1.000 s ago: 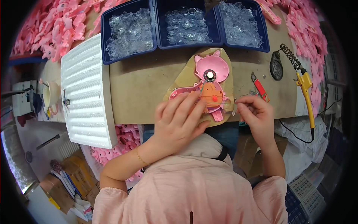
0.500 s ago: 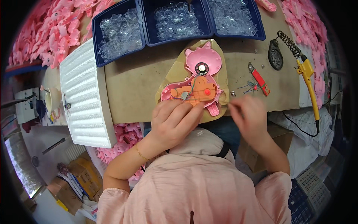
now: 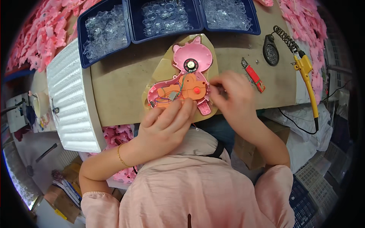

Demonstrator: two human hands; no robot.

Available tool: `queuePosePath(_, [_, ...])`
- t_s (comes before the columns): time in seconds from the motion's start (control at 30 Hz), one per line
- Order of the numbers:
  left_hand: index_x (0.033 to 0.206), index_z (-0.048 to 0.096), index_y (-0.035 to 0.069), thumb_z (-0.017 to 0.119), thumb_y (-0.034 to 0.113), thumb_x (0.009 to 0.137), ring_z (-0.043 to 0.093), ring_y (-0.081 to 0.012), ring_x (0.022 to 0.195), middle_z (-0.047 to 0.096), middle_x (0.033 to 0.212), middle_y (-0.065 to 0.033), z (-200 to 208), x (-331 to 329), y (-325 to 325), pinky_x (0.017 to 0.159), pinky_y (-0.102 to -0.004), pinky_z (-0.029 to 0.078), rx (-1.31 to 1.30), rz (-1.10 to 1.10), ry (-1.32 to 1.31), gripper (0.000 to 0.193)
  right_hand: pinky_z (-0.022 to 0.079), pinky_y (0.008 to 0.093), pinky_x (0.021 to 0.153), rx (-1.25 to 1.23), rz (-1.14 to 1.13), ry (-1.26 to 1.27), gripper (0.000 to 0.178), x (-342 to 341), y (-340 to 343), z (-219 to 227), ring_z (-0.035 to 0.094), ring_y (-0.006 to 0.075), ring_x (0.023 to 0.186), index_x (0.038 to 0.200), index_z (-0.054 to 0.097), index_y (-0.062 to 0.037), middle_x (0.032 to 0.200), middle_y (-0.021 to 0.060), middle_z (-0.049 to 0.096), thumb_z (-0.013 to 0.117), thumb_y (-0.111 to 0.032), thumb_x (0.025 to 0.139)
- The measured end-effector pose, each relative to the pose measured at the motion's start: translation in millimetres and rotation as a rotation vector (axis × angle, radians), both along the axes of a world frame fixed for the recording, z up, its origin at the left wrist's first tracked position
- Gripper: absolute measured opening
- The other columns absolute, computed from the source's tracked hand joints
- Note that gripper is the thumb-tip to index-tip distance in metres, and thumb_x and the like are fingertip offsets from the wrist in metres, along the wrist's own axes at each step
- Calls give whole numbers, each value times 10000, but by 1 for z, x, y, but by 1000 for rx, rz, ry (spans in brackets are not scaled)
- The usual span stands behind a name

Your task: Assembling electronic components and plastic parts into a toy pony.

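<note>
A pink plastic toy shell half (image 3: 195, 57), shaped like an animal with ears, lies open on a tan base (image 3: 155, 80). Inside it are a round black speaker (image 3: 191, 65), an orange gearbox housing (image 3: 189, 85) with a red knob, and several thin coloured wires. My left hand (image 3: 163, 123) grips the near side of the shell, fingertips bent over its edge beside the orange housing. My right hand (image 3: 234, 95) is at the shell's right edge, thumb and index finger brought together there; whatever they pinch is too small to make out.
Blue bins (image 3: 131, 28) of clear plastic parts stand at the back. A white foam tray (image 3: 72, 98) is at left. Red-handled cutters (image 3: 254, 78), a dark oval holder (image 3: 270, 51) and a yellow soldering iron (image 3: 307, 72) lie at right. Pink shells (image 3: 42, 34) are heaped back left.
My right hand has come in from beside the toy to its right edge. My left hand stays at the shell's near side. The whole view has shifted a little.
</note>
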State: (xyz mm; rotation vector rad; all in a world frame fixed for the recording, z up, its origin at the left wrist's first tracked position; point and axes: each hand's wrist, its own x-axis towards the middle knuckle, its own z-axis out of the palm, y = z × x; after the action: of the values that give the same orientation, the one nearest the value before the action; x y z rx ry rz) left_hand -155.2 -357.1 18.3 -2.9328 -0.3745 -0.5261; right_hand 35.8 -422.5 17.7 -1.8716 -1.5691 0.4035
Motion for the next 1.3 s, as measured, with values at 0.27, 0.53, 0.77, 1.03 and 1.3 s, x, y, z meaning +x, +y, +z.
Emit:
queuePosePath(0.27, [1037, 647, 106, 545, 161, 686, 487, -116, 1006, 543, 1135, 10, -4, -4, -3, 857, -271, 308, 11, -33, 42, 369, 472, 249, 673, -196, 94, 363, 143, 13, 1, 13, 611, 149, 767, 936, 620, 15, 830, 79, 630, 584, 15, 798])
queuePosePath(0.53, [1017, 647, 76, 561, 137, 653, 489, -122, 997, 539, 1106, -10, -8, 0, 0, 823, -277, 356, -155, -51, -39, 379, 488, 230, 680, -153, -116, 509, 113, 3, -7, 6, 619, 137, 757, 917, 623, 44, 852, 78, 649, 598, 9, 812])
queuePosePath(0.77, [991, 648, 67, 570, 145, 655, 492, -123, 976, 543, 1070, -10, -9, 3, 1, 792, -274, 358, -128, -43, -62, 354, 445, 302, 715, 5, 67, 21, 116, 2, -6, -7, 573, 218, 821, 855, 621, 1, 845, 83, 608, 651, -12, 744])
queuePosePath(1.03, [975, 645, 55, 569, 148, 659, 485, -132, 977, 544, 1058, -20, -14, 1, -6, 790, -272, 355, -135, -41, -105, 338, 378, 345, 730, 135, 300, -485, 188, -1, -9, 9, 551, 212, 786, 816, 610, -62, 842, 36, 595, 679, -29, 644])
queuePosePath(1.3, [976, 633, 29, 558, 164, 645, 474, -146, 1000, 540, 1060, -34, -17, 4, -2, 789, -284, 360, -175, -83, -132, 365, 392, 331, 694, -232, 350, -350, 141, 14, 20, 35, 526, 254, 735, 789, 587, -55, 776, 63, 560, 672, -74, 678])
